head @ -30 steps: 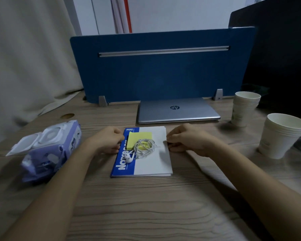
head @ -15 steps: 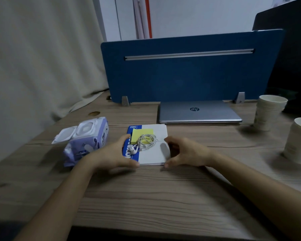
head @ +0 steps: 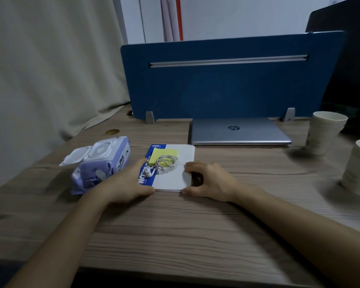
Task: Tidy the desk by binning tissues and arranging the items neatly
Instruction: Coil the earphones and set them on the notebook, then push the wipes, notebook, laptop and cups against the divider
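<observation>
Both my hands have slid down to the notebook's (head: 176, 173) near corners.

My left hand (head: 126, 185) cups its blue edge and my right hand (head: 209, 181) pinches the white one; sticky notes (head: 162, 156) and earphones (head: 164, 164) ride on top, wipes pack (head: 101, 163) just left, laptop (head: 237, 130) just behind, bare desk (head: 175, 235) toward me.

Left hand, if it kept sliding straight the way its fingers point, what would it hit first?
The left hand already touches the notebook; going on, probably the earphones lying on the cover.
</observation>
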